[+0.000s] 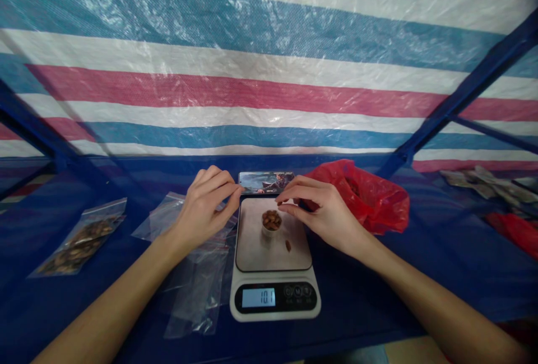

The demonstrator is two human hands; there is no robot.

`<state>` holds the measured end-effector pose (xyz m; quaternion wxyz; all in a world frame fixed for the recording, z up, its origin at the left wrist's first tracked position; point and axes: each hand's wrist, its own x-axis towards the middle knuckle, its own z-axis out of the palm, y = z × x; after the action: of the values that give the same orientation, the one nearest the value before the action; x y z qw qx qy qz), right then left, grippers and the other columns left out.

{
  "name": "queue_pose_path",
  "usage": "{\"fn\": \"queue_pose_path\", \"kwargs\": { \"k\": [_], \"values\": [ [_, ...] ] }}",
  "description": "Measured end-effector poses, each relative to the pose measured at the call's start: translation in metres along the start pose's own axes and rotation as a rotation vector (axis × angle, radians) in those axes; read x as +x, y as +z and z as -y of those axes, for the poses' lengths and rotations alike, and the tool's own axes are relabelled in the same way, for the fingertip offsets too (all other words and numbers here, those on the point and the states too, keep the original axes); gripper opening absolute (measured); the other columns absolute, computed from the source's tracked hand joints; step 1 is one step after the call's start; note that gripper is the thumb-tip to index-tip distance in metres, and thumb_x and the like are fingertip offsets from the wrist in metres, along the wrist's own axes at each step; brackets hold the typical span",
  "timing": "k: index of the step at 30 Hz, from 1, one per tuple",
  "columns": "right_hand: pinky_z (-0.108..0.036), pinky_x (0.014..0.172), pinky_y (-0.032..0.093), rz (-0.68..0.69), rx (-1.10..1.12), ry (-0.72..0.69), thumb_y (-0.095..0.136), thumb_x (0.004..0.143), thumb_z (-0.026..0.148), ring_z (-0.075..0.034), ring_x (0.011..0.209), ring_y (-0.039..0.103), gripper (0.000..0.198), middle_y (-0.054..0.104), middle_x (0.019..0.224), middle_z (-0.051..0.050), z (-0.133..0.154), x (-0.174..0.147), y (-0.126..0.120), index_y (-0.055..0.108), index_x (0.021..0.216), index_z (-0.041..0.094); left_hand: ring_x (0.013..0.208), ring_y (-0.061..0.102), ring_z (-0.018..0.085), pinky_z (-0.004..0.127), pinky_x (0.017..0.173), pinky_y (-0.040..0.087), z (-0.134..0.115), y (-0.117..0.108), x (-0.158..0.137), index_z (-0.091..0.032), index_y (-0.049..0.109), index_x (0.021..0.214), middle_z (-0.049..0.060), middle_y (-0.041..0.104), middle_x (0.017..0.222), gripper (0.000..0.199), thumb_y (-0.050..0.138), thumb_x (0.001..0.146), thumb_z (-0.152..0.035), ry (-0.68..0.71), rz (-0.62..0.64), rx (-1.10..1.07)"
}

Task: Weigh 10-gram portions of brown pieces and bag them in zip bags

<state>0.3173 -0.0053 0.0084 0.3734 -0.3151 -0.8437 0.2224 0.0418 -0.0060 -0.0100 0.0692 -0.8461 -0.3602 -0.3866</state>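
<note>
My left hand (pixel 211 200) is at the phone's left edge, thumb and index tips together; whether they hold anything is hidden. My right hand (pixel 317 204) pinches a small brown dried piece (pixel 279 203) over the upper right of the scale's plate. On the digital kitchen scale (pixel 252 257) stands a small cup (pixel 270 233) heaped with similar brown dried pieces (pixel 272 219). One loose brown dried piece (pixel 288 246) lies on the plate beside the cup. The lit display (pixel 258 298) appears to read 10.1. Behind the scale, a phone (pixel 265 182) shows a picture.
A red plastic bag (pixel 378 201) lies open behind my right hand. Clear zip bags (pixel 195 291) lie left of the scale, and a filled zip bag (pixel 79 243) farther left. More packets (pixel 496 185) are at far right. Blue metal bars (pixel 458 95) and a striped sheet (pixel 269 89) enclose the blue table.
</note>
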Motion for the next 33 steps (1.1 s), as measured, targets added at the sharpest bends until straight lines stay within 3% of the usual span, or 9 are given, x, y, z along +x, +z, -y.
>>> {"fn": "queue_pose_path", "kwargs": {
  "k": [4, 18, 22, 27, 33],
  "values": [
    [-0.031, 0.082, 0.055, 0.010, 0.106, -0.022, 0.076, 0.095, 0.017, -0.017, 0.090, 0.072, 0.009, 0.076, 0.098, -0.004, 0.0113, -0.0005, -0.0012, 0.080, 0.101, 0.023, 0.084, 0.052, 0.020, 0.038, 0.074, 0.036, 0.0012, 0.0010, 0.0002, -0.018, 0.071, 0.089, 0.004, 0.069, 0.084, 0.020, 0.056, 0.103, -0.018, 0.017, 0.019, 0.018],
    [-0.025, 0.076, 0.052, 0.099, 0.124, 0.015, 0.081, 0.090, 0.015, -0.014, 0.087, 0.070, 0.019, 0.077, 0.099, -0.001, 0.0083, -0.0022, -0.0014, 0.081, 0.107, 0.024, 0.082, 0.052, 0.020, 0.038, 0.072, 0.035, -0.0002, 0.0011, 0.0010, -0.018, 0.069, 0.083, 0.004, 0.067, 0.079, 0.022, 0.057, 0.101, -0.016, 0.044, 0.005, 0.014],
    [-0.026, 0.079, 0.053, 0.098, 0.135, 0.029, 0.082, 0.089, 0.015, -0.015, 0.089, 0.071, 0.018, 0.078, 0.099, -0.002, 0.0085, -0.0013, -0.0031, 0.081, 0.105, 0.022, 0.082, 0.052, 0.021, 0.038, 0.072, 0.036, -0.0003, 0.0007, 0.0010, -0.017, 0.068, 0.082, 0.004, 0.066, 0.079, 0.021, 0.059, 0.100, -0.015, 0.051, 0.006, 0.011],
    [-0.026, 0.072, 0.051, 0.112, 0.135, 0.047, 0.082, 0.090, 0.018, -0.015, 0.086, 0.070, 0.015, 0.077, 0.097, -0.002, 0.0058, -0.0015, -0.0027, 0.081, 0.103, 0.023, 0.082, 0.052, 0.021, 0.038, 0.071, 0.035, 0.0002, 0.0009, 0.0005, -0.016, 0.068, 0.082, 0.005, 0.066, 0.079, 0.020, 0.060, 0.100, -0.014, 0.060, 0.000, 0.010],
    [-0.027, 0.078, 0.053, 0.080, 0.157, 0.022, 0.083, 0.090, 0.024, -0.016, 0.086, 0.071, 0.011, 0.077, 0.096, -0.004, 0.0070, 0.0017, -0.0101, 0.080, 0.100, 0.020, 0.081, 0.052, 0.020, 0.038, 0.071, 0.035, 0.0002, 0.0005, 0.0001, -0.016, 0.068, 0.081, 0.004, 0.065, 0.078, 0.021, 0.059, 0.100, -0.014, 0.056, -0.005, 0.010]
  ]
}}
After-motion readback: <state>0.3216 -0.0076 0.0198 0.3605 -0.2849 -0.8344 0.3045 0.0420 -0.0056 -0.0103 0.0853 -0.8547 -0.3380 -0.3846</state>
